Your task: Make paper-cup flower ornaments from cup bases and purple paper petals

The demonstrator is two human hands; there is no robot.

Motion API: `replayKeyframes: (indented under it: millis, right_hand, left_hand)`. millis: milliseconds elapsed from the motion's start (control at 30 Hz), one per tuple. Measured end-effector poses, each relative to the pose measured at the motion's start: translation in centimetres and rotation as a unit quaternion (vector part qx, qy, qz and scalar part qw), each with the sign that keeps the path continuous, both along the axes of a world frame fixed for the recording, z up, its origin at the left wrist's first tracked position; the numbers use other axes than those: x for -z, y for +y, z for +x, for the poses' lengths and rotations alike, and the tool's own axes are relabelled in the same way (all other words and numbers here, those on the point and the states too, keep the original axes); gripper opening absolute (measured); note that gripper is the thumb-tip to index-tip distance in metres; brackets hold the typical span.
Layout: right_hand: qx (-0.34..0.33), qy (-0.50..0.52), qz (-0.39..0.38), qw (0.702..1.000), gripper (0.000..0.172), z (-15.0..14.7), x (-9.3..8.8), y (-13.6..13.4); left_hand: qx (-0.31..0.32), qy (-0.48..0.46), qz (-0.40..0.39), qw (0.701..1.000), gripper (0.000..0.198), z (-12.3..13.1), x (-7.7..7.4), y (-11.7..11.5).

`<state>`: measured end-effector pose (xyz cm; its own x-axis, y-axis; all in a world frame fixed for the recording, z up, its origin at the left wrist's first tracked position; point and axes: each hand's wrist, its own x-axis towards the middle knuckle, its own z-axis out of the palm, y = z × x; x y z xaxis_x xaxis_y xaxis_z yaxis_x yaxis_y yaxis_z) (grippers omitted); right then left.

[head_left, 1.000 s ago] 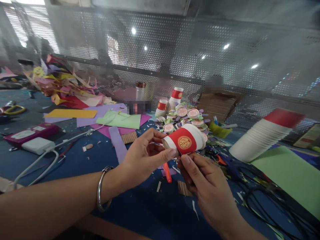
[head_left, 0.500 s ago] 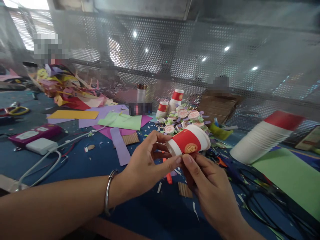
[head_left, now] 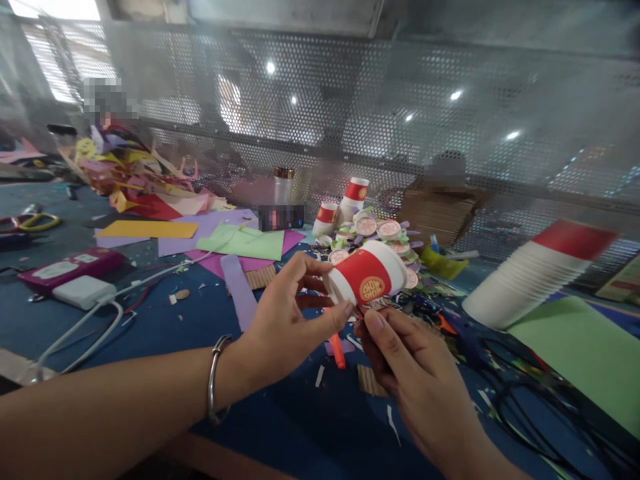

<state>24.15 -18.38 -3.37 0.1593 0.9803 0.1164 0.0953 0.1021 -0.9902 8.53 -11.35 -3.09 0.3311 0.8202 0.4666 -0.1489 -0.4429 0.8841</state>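
Observation:
A white paper cup with a red band and a gold emblem (head_left: 367, 273) lies tilted on its side in the air, its wide rim toward the right. My left hand (head_left: 285, 313) is closed around its narrow end, thumb below and fingers behind. Just under the cup, my right hand (head_left: 415, 373) pinches something thin and dark, mostly hidden by the thumb and fingers; its tip is close to the cup's lower edge. Behind the cup sits a pile of small round printed pieces with green and purple paper (head_left: 366, 227).
A long stack of nested paper cups (head_left: 540, 273) leans at the right beside green paper (head_left: 585, 360) and black cable (head_left: 520, 420). An orange-red marker-like stick (head_left: 337, 347) lies below the hands. Left are a purple box (head_left: 75, 263), a white adapter (head_left: 84, 292) and scissors (head_left: 40, 221).
The cup has shifted slightly left and up, opening a small gap from my right hand. The dark thing in my right fingers now shows between them and the cup.

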Motion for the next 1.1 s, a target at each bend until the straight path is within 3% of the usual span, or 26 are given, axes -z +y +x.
replayKeyframes:
  millis: [400,667,1100]
  right_hand:
    - [0.013,-0.026,0.013,0.999,0.046,0.0,-0.1,-0.3]
    - [0.013,-0.006,0.02,1.0,0.041,0.0,-0.6,-0.4]
    - [0.022,-0.026,0.008,0.999,0.046,-0.6,-1.0,-0.9]
  left_hand:
    - [0.01,0.067,0.043,0.997,0.028,-0.4,0.3,-0.3]
    - [0.052,-0.004,-0.139,0.989,0.039,-0.2,-0.4,-0.4]
    - [0.047,-0.032,-0.087,0.995,0.032,-0.3,-0.4,-0.8]
